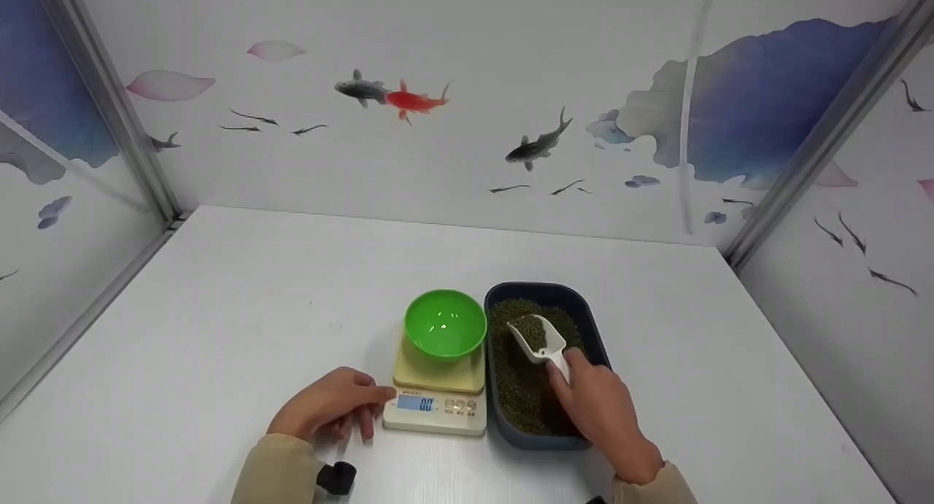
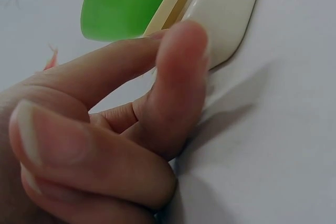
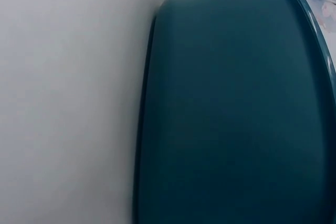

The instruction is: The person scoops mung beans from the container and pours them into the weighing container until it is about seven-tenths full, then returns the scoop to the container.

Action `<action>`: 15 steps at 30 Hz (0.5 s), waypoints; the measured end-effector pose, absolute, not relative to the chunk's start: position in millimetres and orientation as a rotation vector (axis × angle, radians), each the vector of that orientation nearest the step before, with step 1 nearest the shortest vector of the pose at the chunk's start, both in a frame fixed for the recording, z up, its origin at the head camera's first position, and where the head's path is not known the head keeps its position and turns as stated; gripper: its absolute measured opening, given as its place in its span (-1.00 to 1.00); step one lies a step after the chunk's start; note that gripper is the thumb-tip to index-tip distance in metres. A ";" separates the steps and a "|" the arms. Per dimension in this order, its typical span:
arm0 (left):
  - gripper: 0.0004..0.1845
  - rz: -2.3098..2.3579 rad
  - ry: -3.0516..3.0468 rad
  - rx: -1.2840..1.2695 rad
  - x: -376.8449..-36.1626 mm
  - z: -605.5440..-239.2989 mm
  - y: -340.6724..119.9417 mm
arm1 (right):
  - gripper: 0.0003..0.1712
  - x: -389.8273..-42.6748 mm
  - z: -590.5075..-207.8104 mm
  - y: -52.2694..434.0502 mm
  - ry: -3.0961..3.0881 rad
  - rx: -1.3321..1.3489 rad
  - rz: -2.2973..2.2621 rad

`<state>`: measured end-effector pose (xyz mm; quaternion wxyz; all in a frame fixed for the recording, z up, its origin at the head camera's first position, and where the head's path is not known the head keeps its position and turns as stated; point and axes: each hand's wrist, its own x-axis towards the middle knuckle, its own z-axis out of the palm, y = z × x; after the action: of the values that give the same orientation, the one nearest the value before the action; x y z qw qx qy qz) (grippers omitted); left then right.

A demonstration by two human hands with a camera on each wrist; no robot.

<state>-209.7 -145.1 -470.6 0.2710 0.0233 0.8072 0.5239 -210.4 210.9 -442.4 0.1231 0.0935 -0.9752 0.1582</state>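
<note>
A cream kitchen scale [image 1: 436,403] with a lit blue display stands on the white table [image 1: 219,329]; an empty green bowl [image 1: 445,323] sits on its platform. My left hand [image 1: 332,409] rests on the table with curled fingers, fingertips touching the scale's left edge [image 2: 226,19]. To the right stands a dark blue tub [image 1: 543,362] filled with green mung beans [image 1: 522,387]. My right hand [image 1: 602,409] grips the handle of a white scoop [image 1: 540,338] loaded with beans, held just over the tub. The right wrist view shows only the tub's outer wall [image 3: 231,108].
Wallpapered panels with fish and lotus prints enclose the table at the back and both sides, with metal posts [image 1: 109,103] in the corners. A black wrist strap part [image 1: 336,478] lies by my left sleeve.
</note>
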 end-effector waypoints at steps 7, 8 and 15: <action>-0.52 1.405 2.179 0.074 -209.9 -470.2 -144.8 | -0.72 -210.3 -443.8 212.0 -2.789 0.264 0.504; -0.52 1.402 2.183 0.075 -209.8 -470.1 -144.8 | -0.73 -210.4 -444.0 212.0 -2.782 0.264 0.508; -0.52 1.405 2.186 0.072 -210.0 -470.3 -145.0 | -0.68 -211.1 -443.2 212.2 -2.755 0.258 0.516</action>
<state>-210.0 -145.0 -470.3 0.2678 0.0266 0.8101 0.5209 -211.1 212.2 -443.2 0.1628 0.0905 -0.9657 0.1809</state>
